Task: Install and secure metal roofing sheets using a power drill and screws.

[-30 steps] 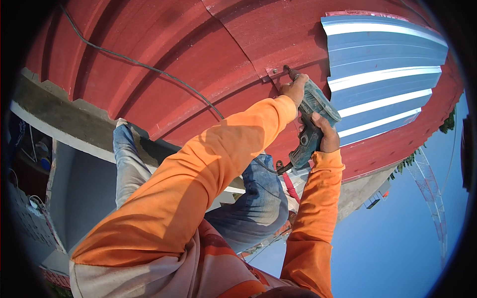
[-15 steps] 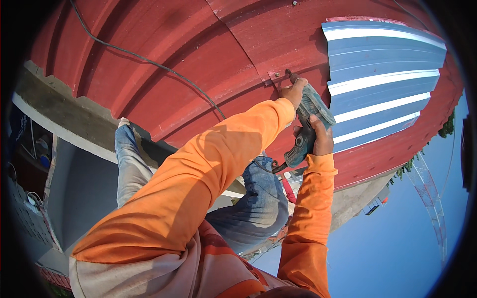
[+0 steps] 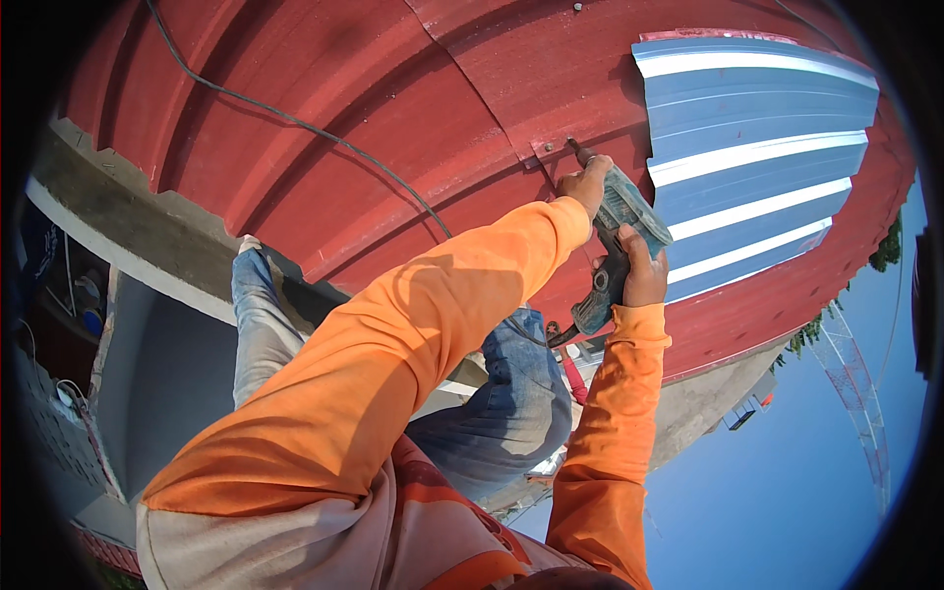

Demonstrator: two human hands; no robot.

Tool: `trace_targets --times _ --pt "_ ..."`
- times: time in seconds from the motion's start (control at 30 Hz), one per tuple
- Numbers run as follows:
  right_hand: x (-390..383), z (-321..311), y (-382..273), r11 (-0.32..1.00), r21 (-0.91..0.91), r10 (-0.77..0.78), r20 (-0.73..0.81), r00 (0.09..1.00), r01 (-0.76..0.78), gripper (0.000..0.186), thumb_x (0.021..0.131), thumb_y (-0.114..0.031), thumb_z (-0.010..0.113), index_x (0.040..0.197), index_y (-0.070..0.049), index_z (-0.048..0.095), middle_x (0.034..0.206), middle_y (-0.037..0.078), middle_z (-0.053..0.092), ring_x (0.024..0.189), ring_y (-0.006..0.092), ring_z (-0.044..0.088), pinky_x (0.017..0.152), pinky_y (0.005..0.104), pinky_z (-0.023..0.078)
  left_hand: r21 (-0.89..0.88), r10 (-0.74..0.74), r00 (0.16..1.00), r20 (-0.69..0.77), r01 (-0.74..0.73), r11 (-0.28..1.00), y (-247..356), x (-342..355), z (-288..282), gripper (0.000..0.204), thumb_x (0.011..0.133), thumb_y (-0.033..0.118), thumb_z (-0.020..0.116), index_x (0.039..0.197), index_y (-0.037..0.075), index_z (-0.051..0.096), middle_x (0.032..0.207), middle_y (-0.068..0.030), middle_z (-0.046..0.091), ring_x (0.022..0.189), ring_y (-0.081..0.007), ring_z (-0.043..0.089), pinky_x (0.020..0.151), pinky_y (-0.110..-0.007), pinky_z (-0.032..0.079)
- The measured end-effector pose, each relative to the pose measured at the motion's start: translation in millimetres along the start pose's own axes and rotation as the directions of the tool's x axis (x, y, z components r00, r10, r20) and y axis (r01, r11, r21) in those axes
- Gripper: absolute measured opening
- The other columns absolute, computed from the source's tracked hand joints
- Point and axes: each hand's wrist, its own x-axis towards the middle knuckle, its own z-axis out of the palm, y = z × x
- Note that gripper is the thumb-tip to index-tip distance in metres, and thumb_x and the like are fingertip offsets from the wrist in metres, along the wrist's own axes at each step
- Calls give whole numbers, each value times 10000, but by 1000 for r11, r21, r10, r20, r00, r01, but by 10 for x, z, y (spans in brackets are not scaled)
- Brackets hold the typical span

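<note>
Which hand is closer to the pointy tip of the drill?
Left. The left hand holds the front of the drill, just behind its tip. The right hand is farther back, around the handle.

The rear of the power drill (image 3: 627, 206) laps farther over the blue metal sheet (image 3: 752, 113) than half a second earlier. The right hand (image 3: 644, 267) edges sheetward too.

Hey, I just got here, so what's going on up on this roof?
A person in orange sleeves holds a power drill in both hands: left hand around its front, right hand on the handle. The drill's tip is at the red metal roof, beside a small fastener; whether it touches is unclear. A blue metal sheet lies to the right.
</note>
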Motion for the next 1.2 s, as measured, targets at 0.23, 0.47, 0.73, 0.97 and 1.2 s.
trace_targets --times 0.23,0.47,0.73,0.97,1.2 --pt "-111 -55 -6 999 -9 -36 -12 999 36 332 828 -179 654 1084 8 555 872 111 638 544 160 587 499 266 496 -74 2 996 92 5 997 -49 -125 0 450 777 398 680 961 -4 600 869 -108 627 726 -211 626 698 -356 516" --pt "-511 -249 290 980 196 -28 70 997 14 389 859 -196 582 1140 65 514 921 167 640 702 236 653 590 316 530 -63 7 982 191 5 998 -147 -128 -336 482 829 483 620 1031 47 582 875 -119 622 802 -219 626 706 -383 524" --pt "-1098 140 949 799 550 12 387 922 -241 687 799 -353 646 1303 62 432 1158 227 582 977 320 624 832 456 536 -115 89 991 97 -77 990 830 -474 -961 386 957 446 492 1030 66 494 656 -22 501 575 -189 527 556 -378 506" --pt "-1168 716 1205 805 468 13 600 800 -364 683 787 -394 626 1275 52 455 1122 225 594 937 329 637 803 475 542 -307 234 961 -150 -270 913 1283 -958 -1771 310 989 440 396 868 155 412 592 -16 431 486 -181 474 479 -373 452" --pt "-1338 1431 1058 922 269 9 706 708 -279 602 792 -349 612 1206 68 481 1017 213 626 855 296 644 762 415 544 -369 362 826 -432 -528 765 1672 -1184 -2895 232 1002 344 326 898 149 396 606 -22 423 461 -176 442 455 -378 442"
